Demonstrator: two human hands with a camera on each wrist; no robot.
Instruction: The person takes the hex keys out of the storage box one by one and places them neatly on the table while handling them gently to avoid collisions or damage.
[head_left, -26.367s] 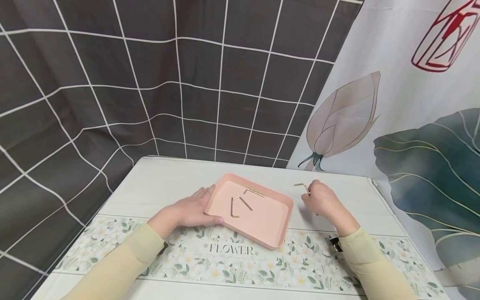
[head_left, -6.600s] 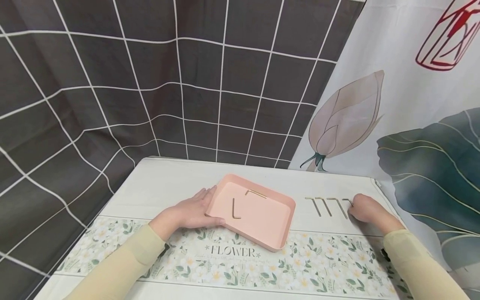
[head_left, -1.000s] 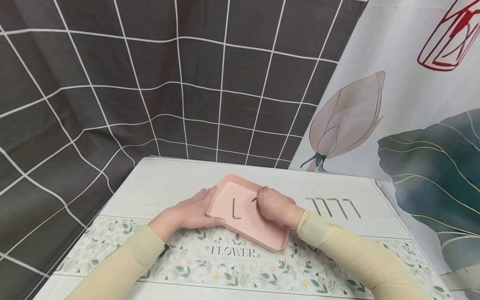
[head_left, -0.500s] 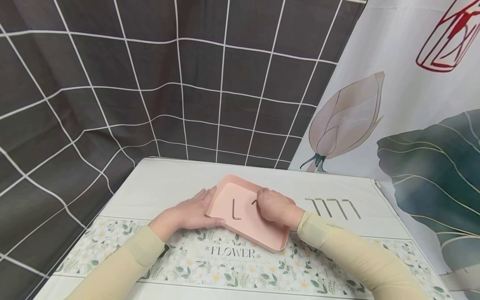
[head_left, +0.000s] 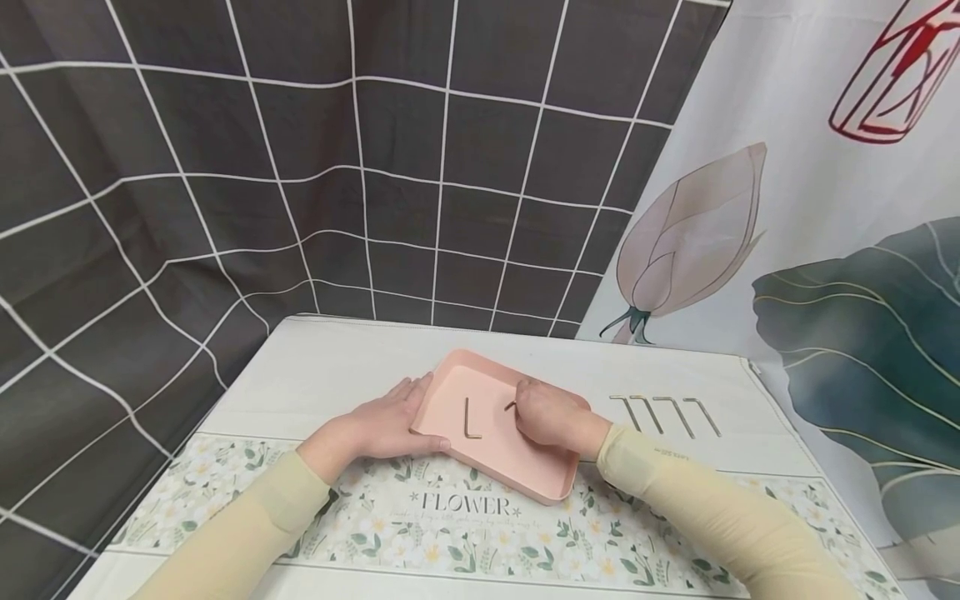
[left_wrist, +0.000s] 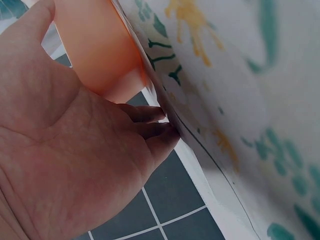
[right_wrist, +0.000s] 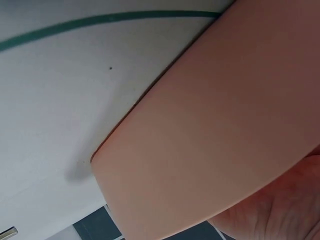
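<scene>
A shallow pink tray (head_left: 517,450) sits angled on the table. My left hand (head_left: 386,421) rests against its left end, fingers straight along the wall and thumb at the near rim. In the left wrist view, the palm faces the pink tray wall (left_wrist: 100,45). My right hand (head_left: 551,415) is inside the tray with curled fingers, pinching an L-shaped hex key (head_left: 511,406); only its bent end shows. Another brass-coloured hex key (head_left: 467,419) lies in the tray's left half. The right wrist view mostly shows the tray's outer wall (right_wrist: 200,130), with the hand partly hidden behind it.
Several hex keys (head_left: 678,417) lie in a slanted row right of the tray, short arms at the far end. A white table cover (head_left: 360,350) with a flower band lies underneath. A dark grid curtain (head_left: 397,208) and a leaf-print curtain (head_left: 847,333) hang behind.
Earlier the right hand carried hex keys out of the tray and set them in a row at right. It has since returned to the tray, onto another key. The last second shows almost no movement.
</scene>
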